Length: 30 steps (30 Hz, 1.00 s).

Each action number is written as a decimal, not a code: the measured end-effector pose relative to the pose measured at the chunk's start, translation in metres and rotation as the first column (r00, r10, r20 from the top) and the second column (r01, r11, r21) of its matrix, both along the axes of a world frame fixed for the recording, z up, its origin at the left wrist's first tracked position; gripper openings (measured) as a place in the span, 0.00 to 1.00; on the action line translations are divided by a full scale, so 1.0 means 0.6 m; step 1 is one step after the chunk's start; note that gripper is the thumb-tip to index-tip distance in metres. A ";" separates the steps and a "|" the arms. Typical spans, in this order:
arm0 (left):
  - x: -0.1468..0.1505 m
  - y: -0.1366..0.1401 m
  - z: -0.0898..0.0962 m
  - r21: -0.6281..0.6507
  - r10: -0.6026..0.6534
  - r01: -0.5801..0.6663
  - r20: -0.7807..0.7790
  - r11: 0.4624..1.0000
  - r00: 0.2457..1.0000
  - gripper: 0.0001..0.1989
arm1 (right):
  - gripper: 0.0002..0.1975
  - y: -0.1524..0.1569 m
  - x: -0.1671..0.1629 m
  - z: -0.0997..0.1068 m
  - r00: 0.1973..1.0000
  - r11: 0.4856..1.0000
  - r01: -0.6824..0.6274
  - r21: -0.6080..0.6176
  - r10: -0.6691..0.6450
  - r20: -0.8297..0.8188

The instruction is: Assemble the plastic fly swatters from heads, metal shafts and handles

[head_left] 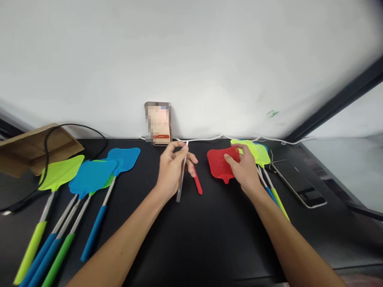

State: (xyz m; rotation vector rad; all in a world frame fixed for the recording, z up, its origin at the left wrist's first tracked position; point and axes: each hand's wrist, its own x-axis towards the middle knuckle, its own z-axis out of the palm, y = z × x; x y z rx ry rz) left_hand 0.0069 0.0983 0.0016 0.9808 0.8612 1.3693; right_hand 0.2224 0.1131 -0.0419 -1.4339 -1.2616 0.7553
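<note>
Red head [220, 165] of a swatter, held at its right edge by the fingers of the right hand [247, 169]; the thumb lies across the mesh, and the short neck points toward the wearer. The fingers of the left hand [171, 169] pinch a slim metal rod [181, 179] between thumb and index — the rod is tilted, its upper end just above the fingertips, its lower end below them. The remaining left fingers are spread. A red handle [198, 185] shows just beside them, on the side toward the red head; its upper end is hidden by these fingers, and whether they touch it cannot be told.

Well to the left of the left fingers, a group of swatters [92, 175] in yellow-green, blue and green lies on the black table [203, 239], with a cardboard box [61, 147] and black cable [46, 147] beyond. Just right of the right fingers lie further swatters [263, 154] — partly covered by the hand — and, farther right, a phone [299, 183].
</note>
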 end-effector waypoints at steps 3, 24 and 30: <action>-0.024 0.016 -0.024 0.158 0.202 -0.148 -0.418 0.976 0.886 0.09 | 0.24 0.001 0.006 0.001 0.979 0.999 0.011 0.039 -0.018 0.204; -0.028 -0.002 -0.047 0.267 0.301 0.234 -0.945 0.935 -0.127 0.13 | 0.04 -0.038 -0.061 0.027 0.523 0.948 -0.308 0.077 0.102 0.846; 0.002 0.020 -0.059 0.272 0.310 0.223 -0.937 0.936 -0.162 0.18 | 0.06 -0.010 -0.071 0.003 0.534 0.953 -0.296 0.068 0.106 0.839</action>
